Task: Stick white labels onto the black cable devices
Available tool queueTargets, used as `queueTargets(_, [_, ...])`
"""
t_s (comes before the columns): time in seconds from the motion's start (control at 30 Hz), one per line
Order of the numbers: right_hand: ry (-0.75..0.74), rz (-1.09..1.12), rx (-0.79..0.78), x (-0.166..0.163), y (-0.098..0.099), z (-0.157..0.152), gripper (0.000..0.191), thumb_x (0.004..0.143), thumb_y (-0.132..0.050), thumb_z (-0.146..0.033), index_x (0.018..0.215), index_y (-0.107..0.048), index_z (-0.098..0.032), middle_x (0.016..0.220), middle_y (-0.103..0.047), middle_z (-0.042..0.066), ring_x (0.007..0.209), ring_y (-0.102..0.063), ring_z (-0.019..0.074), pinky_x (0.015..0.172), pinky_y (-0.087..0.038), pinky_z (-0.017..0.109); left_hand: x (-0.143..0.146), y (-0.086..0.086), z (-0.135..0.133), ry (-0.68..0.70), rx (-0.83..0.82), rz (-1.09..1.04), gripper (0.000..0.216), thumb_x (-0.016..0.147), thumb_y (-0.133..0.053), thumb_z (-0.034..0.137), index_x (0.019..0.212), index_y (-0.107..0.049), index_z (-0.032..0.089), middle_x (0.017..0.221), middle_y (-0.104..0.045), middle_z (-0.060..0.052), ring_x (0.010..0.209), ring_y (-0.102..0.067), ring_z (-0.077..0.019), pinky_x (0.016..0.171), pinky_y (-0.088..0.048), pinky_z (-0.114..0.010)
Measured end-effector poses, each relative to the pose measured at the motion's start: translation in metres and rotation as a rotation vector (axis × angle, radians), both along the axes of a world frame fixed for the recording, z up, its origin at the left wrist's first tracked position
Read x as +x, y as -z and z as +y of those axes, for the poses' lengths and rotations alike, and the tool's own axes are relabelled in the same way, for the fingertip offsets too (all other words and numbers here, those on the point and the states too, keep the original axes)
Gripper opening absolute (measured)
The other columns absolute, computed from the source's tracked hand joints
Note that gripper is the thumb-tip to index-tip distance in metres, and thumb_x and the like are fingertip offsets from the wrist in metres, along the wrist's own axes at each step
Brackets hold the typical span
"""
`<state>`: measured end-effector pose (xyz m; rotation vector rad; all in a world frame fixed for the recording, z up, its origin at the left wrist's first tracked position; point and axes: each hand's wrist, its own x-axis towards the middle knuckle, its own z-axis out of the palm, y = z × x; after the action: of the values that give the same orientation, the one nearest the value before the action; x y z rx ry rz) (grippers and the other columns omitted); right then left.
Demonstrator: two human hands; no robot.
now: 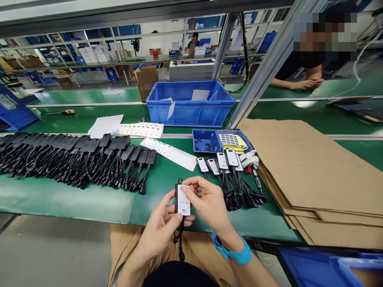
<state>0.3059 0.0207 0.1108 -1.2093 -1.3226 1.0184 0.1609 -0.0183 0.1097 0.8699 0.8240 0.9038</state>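
Between my two hands is a small black electronic module with a white printed label on its face and a short black cable hanging below. My left hand wraps round its lower part, thumb on the label's bottom edge. At the top, my right hand pinches the module's upper end, thumb on the label. Several labelled modules lie to the right with their cables toward me. A long row of black modules without visible white labels fills the left. Behind my hands lies a partly used label sheet.
A large blue bin stands at the back. In front of it are a small blue tray and yellow-backed stickers. Cardboard sheets cover the right side. A screwdriver lies back left. Another person's hands rest across the bench.
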Motion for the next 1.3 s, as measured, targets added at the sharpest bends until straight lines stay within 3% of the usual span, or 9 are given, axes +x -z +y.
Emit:
queueTargets(0.2, [0.018, -0.002, -0.003, -0.001, 0.001, -0.001, 0.014, 0.080, -0.063, -0.030, 0.080, -0.066, -0.017, 0.063, -0.057, 0.000, 0.054, -0.052, 0.0124, 0.049, -0.044, 0.023, 0.002, 0.001, 0.000, -0.012, 0.007, -0.007, 0.069, 0.083, -0.068, 0.039, 0.138, -0.034, 0.014, 0.104, -0.068, -0.013, 0.092, -0.068, -0.0239, 0.087, -0.054, -0.036])
queueTargets(0.37, [-0.002, -0.077, 0.020, 0.002, 0.000, 0.001, 0.013, 0.080, -0.063, -0.029, 0.087, -0.065, -0.018, 0.062, -0.048, -0.004, 0.053, -0.047, 0.0108, 0.047, -0.040, 0.021, 0.001, 0.000, 0.000, -0.009, 0.009, 0.008, 0.063, 0.084, -0.067, 0.037, 0.135, -0.037, 0.015, 0.101, -0.069, -0.012, 0.092, -0.069, -0.0238, 0.086, -0.053, -0.034])
queueTargets(0.57, [-0.087, -0.182, 0.009, 0.008, 0.004, 0.008, 0.027, 0.080, -0.061, -0.033, 0.104, -0.062, -0.019, 0.078, -0.052, 0.000, 0.063, -0.048, 0.0130, 0.052, -0.041, 0.023, -0.001, 0.000, 0.002, -0.048, -0.098, -0.062, 0.054, 0.083, -0.067, 0.041, 0.126, -0.046, 0.017, 0.099, -0.069, -0.010, 0.086, -0.071, -0.0266, 0.079, -0.056, -0.035])
queueTargets(0.73, [-0.219, -0.166, -0.060, 0.005, 0.014, 0.000, 0.050, 0.076, -0.066, -0.033, 0.123, -0.055, -0.019, 0.101, -0.060, 0.006, 0.081, -0.056, 0.0188, 0.064, -0.048, 0.028, -0.003, 0.001, 0.009, -0.072, -0.141, -0.093, 0.048, 0.086, -0.062, 0.045, 0.121, -0.048, 0.016, 0.102, -0.069, -0.013, 0.080, -0.071, -0.0255, 0.073, -0.058, -0.037])
queueTargets(0.9, [-0.360, -0.118, -0.151, 0.006, 0.019, -0.012, 0.096, 0.063, -0.081, -0.031, 0.146, -0.032, -0.023, 0.128, -0.053, 0.010, 0.096, -0.059, 0.0221, 0.077, -0.054, 0.032, -0.004, 0.005, 0.012, -0.096, -0.115, -0.111, 0.048, 0.088, -0.061, 0.040, 0.128, -0.045, 0.018, 0.098, -0.070, -0.011, 0.085, -0.069, -0.0230, 0.075, -0.056, -0.034])
queueTargets(0.97, [-0.379, -0.097, -0.128, 0.008, 0.021, -0.013, 0.087, 0.075, -0.072, -0.034, 0.149, -0.027, -0.023, 0.130, -0.055, 0.010, 0.101, -0.059, 0.0229, 0.086, -0.052, 0.035, -0.003, 0.006, 0.013, -0.097, -0.111, -0.092, 0.049, 0.087, -0.061, 0.042, 0.127, -0.045, 0.018, 0.097, -0.069, -0.010, 0.082, -0.069, -0.0221, 0.073, -0.056, -0.033])
queueTargets(1.07, [-0.316, -0.124, -0.025, 0.007, 0.023, -0.011, 0.055, 0.093, -0.046, -0.034, 0.145, -0.036, -0.020, 0.128, -0.059, 0.010, 0.112, -0.057, 0.0238, 0.096, -0.048, 0.040, 0.000, 0.008, 0.013, -0.101, -0.075, 0.029, 0.051, 0.086, -0.061, 0.046, 0.126, -0.043, 0.019, 0.090, -0.069, -0.007, 0.071, -0.069, -0.0197, 0.066, -0.057, -0.032])
queueTargets(1.17, [-0.245, -0.217, 0.059, 0.004, 0.025, -0.009, 0.050, 0.094, -0.042, -0.031, 0.142, -0.042, -0.016, 0.127, -0.059, 0.013, 0.111, -0.058, 0.0249, 0.097, -0.047, 0.041, 0.004, 0.009, 0.014, -0.090, 0.001, 0.119, 0.049, 0.087, -0.058, 0.049, 0.124, -0.043, 0.019, 0.088, -0.068, -0.006, 0.069, -0.068, -0.0189, 0.061, -0.056, -0.029])
queueTargets(1.3, [-0.204, -0.324, 0.122, 0.002, 0.027, -0.010, 0.049, 0.095, -0.040, -0.029, 0.143, -0.040, -0.017, 0.128, -0.058, 0.014, 0.111, -0.058, 0.0260, 0.096, -0.049, 0.042, 0.007, 0.013, 0.018, -0.096, 0.002, 0.087, 0.048, 0.086, -0.060, 0.049, 0.122, -0.045, 0.020, 0.090, -0.068, -0.006, 0.077, -0.067, -0.0201, 0.060, -0.054, -0.026])
